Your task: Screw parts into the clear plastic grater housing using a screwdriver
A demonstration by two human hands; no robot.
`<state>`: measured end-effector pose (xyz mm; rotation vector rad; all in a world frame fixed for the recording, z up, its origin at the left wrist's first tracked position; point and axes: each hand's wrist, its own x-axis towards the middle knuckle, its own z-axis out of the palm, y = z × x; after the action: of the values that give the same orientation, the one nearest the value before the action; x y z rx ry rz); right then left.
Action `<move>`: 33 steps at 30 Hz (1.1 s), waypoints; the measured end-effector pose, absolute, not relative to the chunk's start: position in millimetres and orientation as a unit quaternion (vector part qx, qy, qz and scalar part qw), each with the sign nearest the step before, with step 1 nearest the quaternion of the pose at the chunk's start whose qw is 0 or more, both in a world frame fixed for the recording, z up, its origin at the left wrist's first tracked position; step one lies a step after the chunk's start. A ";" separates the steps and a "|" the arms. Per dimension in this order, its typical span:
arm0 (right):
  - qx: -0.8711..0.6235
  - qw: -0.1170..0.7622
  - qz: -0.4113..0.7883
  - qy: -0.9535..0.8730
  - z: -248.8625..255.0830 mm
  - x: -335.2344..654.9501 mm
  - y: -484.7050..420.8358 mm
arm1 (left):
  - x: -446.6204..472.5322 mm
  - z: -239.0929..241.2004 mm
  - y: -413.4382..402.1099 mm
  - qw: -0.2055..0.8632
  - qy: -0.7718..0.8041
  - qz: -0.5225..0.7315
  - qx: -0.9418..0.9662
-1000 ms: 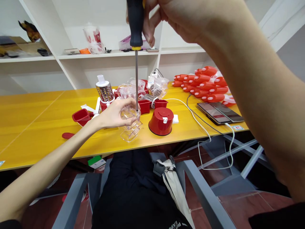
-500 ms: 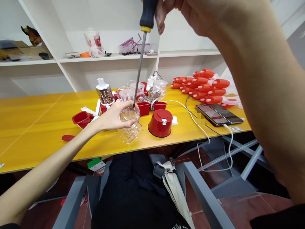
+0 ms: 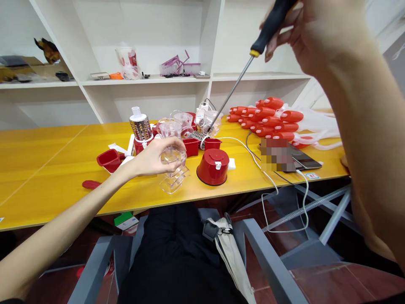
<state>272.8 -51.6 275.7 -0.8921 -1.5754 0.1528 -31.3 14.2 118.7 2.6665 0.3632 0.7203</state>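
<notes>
My left hand (image 3: 158, 157) is closed around a clear plastic part (image 3: 174, 177) near the table's front edge. Raised at the upper right, my right hand (image 3: 303, 38) grips a screwdriver (image 3: 236, 86) with a black and yellow handle. Its shaft slants down to the left, and the tip is apart from the clear part. A red bowl-shaped base (image 3: 213, 166) lies upside down to the right of the clear part. Behind my left hand stands a metal grater drum (image 3: 141, 127) on a red piece. More clear plastic parts (image 3: 169, 126) are at the back.
Several orange-red handled pieces (image 3: 274, 118) are piled at the back right. In front of them lie phones (image 3: 305, 158) with a white cable (image 3: 267, 169). A red scoop-like part (image 3: 108, 159) sits at the left. White shelves (image 3: 145, 80) rise behind the table (image 3: 50, 169).
My right hand has swung right with the screwdriver, lifting its tip off the clear part. The screwdriver now slants more. My left hand keeps its hold on the clear part.
</notes>
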 end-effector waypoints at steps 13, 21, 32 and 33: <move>-0.436 0.668 0.067 -0.599 221.3 323.2 -15.0 | -29.7 117.8 13.0 0.154 0.184 0.263 0.935; -0.483 0.687 0.054 -0.540 190.2 335.0 0.4 | -27.4 117.3 10.4 0.145 0.196 0.267 0.932; -0.538 0.662 0.027 -0.520 146.5 338.5 1.5 | -27.8 117.9 9.8 0.148 0.195 0.268 0.932; -0.543 0.658 0.028 -0.520 143.1 337.0 1.0 | -27.8 117.7 9.9 0.149 0.194 0.268 0.932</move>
<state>337.0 1.0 143.1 -1.2299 -1.1785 0.0632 -27.8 9.9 117.7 2.6790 0.5563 0.7710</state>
